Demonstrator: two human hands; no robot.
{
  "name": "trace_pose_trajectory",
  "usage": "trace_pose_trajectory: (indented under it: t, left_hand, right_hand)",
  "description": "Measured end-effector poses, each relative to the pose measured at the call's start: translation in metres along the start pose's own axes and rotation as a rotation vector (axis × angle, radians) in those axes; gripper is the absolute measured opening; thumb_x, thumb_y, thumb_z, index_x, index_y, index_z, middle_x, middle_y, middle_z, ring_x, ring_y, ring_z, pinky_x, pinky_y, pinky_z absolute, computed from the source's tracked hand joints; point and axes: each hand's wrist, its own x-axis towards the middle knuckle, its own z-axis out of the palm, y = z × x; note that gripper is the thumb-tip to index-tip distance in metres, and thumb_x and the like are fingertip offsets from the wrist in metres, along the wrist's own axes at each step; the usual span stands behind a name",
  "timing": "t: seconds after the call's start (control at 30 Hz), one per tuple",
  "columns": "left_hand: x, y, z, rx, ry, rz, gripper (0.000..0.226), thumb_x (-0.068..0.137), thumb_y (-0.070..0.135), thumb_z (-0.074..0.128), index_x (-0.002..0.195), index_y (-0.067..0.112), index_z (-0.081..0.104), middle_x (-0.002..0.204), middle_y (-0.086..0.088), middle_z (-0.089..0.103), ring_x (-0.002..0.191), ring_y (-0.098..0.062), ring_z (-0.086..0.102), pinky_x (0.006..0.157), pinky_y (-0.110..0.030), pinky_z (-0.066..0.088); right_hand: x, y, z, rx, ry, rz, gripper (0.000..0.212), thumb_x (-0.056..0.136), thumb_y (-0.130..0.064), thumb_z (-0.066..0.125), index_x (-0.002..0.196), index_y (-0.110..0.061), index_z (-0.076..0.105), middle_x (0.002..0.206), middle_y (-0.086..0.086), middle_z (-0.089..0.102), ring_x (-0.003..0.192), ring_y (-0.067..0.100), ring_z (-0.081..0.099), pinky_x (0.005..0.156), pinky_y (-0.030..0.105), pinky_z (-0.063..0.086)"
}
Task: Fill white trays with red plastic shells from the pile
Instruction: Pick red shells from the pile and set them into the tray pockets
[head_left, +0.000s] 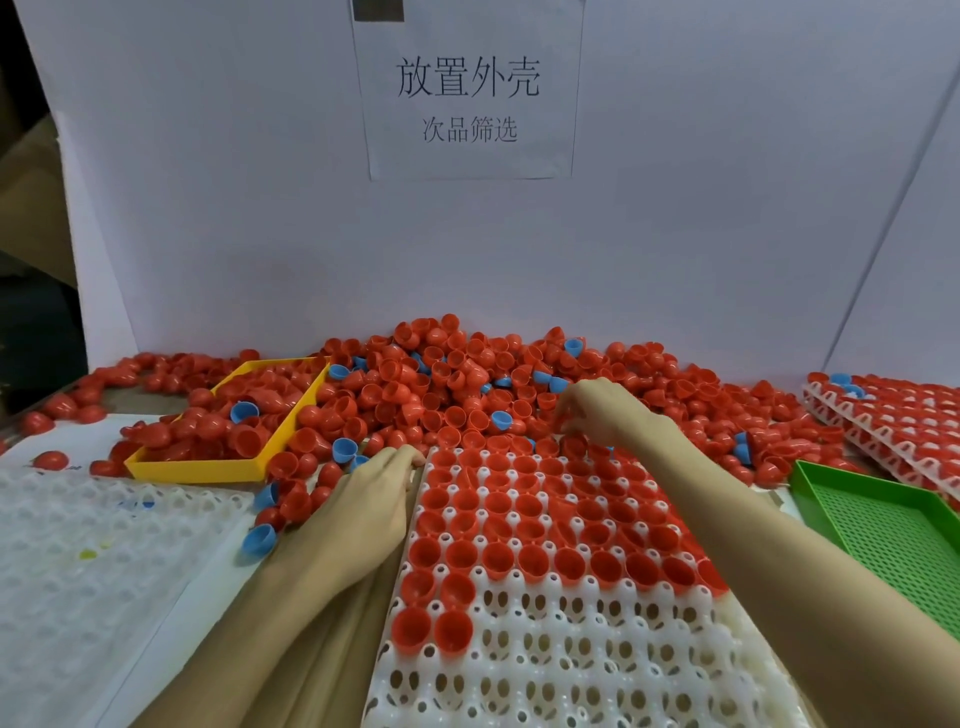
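Red shells (467, 395), white tray (571, 649), perforated green tray (883, 525)

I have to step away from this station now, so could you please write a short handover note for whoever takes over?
Left hand: fingers on the far left corner of the white tray, steadying it.
Right hand: at the tray's far edge among the shells; what it grips is unclear.
Pile of red shells, some blue ones mixed in, lies behind the tray.
Done: far rows filled, two shells in the next row.
Left: the near rows, then the empty tray on the left.
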Motion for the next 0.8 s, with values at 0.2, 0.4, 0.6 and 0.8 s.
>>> trace_pose_trajectory:
  t: [0.2, 0.4, 0.6, 0.8]
  left_hand:
    - [0.0, 0.004, 0.001, -0.054, 0.183, 0.042, 0.02, 0.105, 0.017, 0.049, 0.119, 0.02, 0.062, 0.113, 0.01, 0.059, 0.095, -0.002, 0.058, 0.085, -0.02, 0.05]
    - [-0.007, 0.039, 0.003, -0.324, 0.313, 0.208, 0.022, 0.097, 0.019, 0.067, 0.118, 0.026, 0.066, 0.113, 0.019, 0.059, 0.102, -0.001, 0.063, 0.082, -0.009, 0.05]
    - [-0.022, 0.073, 0.008, -0.583, 0.209, 0.291, 0.035, 0.095, 0.035, 0.069, 0.129, 0.042, 0.062, 0.127, 0.02, 0.062, 0.112, -0.003, 0.067, 0.088, -0.014, 0.054]
    - [-0.021, 0.075, 0.008, -0.631, 0.284, 0.286, 0.013, 0.087, 0.021, 0.078, 0.099, 0.019, 0.079, 0.105, 0.011, 0.073, 0.1, -0.011, 0.073, 0.079, -0.02, 0.059]
  right_hand:
    - [-0.03, 0.003, -0.014, 0.581, 0.176, 0.062, 0.029, 0.098, -0.024, 0.07, 0.121, -0.008, 0.068, 0.115, 0.004, 0.072, 0.105, 0.019, 0.069, 0.098, 0.038, 0.057]
    - [-0.098, -0.031, -0.017, 1.004, 0.251, -0.067, 0.025, 0.093, -0.034, 0.074, 0.115, -0.022, 0.072, 0.103, -0.006, 0.077, 0.092, 0.009, 0.074, 0.089, 0.029, 0.06]
    - [-0.135, -0.055, -0.025, 1.16, 0.131, -0.24, 0.023, 0.094, -0.031, 0.075, 0.116, -0.024, 0.074, 0.105, 0.0, 0.078, 0.095, 0.02, 0.075, 0.088, 0.03, 0.06]
    - [-0.141, -0.062, -0.03, 1.172, 0.065, -0.316, 0.022, 0.094, -0.024, 0.077, 0.115, -0.022, 0.075, 0.104, 0.0, 0.077, 0.092, 0.02, 0.075, 0.086, 0.027, 0.059]
